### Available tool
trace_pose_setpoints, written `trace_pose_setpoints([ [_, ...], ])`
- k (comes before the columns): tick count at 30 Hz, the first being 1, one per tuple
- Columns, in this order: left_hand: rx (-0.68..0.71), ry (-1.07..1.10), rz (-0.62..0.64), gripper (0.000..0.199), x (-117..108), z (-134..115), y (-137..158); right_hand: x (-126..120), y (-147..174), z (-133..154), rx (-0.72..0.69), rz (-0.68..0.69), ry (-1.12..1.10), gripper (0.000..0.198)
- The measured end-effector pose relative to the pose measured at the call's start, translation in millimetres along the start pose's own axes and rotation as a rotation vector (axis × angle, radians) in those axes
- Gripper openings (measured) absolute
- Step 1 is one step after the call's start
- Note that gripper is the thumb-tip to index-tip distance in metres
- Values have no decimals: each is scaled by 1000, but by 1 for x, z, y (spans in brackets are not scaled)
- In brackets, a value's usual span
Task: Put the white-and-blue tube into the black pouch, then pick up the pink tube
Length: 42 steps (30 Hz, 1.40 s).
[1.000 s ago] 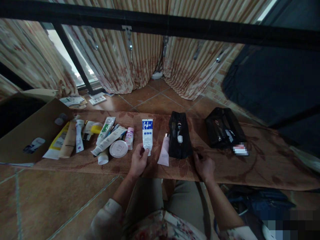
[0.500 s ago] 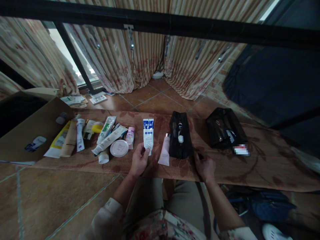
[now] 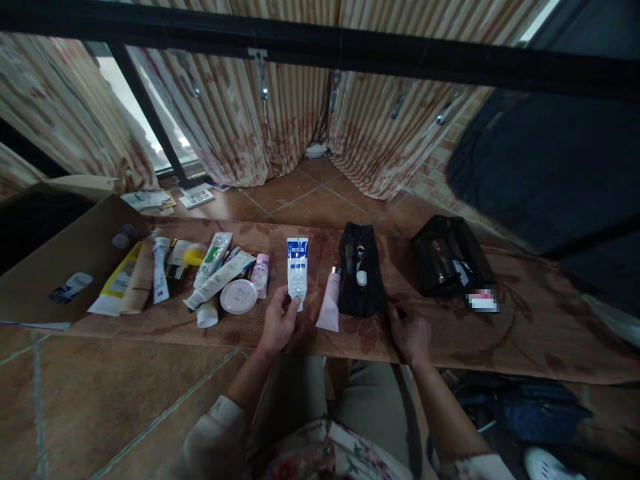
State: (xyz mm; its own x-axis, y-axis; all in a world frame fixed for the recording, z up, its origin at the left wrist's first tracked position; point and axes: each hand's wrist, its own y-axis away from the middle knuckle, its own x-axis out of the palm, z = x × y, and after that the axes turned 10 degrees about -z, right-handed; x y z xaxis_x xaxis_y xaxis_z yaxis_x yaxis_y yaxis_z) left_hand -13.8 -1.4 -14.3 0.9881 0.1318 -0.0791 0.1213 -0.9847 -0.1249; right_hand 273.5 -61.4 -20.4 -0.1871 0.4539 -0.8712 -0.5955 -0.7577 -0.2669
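Between pile [image 3: 213, 261] and pouch [image 3: 373, 283], a white tube [image 3: 297, 267] in my left hand [image 3: 279, 323]

I pinch the white tube by its lower end, thumb over its front, its blue band pointing away from me. Whether it rests on the cloth [image 3: 543, 327] or is lifted off it, I cannot tell. To its right lies a pink tube [image 3: 329, 307], right alongside the pouch, silver cap at the far end. My right hand [image 3: 412, 333] is at the pouch's near right corner, fingers curled in; I cannot tell whether they touch it or hold anything. A white thing [image 3: 361, 277] shows on the pouch's dark top. Farther right is a second pouch [image 3: 425, 270], a blurred-out patch [image 3: 483, 301] at its near corner.

Left of my left hand, the pile has a round tub [image 3: 239, 297] and a pink bottle [image 3: 259, 276] at its right side. Past it are a tan tube [image 3: 137, 283] and a yellow tube [image 3: 117, 280], next to an open box [image 3: 103, 250].
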Motion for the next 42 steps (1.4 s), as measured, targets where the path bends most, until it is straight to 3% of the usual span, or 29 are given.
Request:
trace_pose_setpoints([
  [42, 10, -7, 5, 25, -3, 8, 0, -2, 0, 1, -4, 25, 41, 38],
])
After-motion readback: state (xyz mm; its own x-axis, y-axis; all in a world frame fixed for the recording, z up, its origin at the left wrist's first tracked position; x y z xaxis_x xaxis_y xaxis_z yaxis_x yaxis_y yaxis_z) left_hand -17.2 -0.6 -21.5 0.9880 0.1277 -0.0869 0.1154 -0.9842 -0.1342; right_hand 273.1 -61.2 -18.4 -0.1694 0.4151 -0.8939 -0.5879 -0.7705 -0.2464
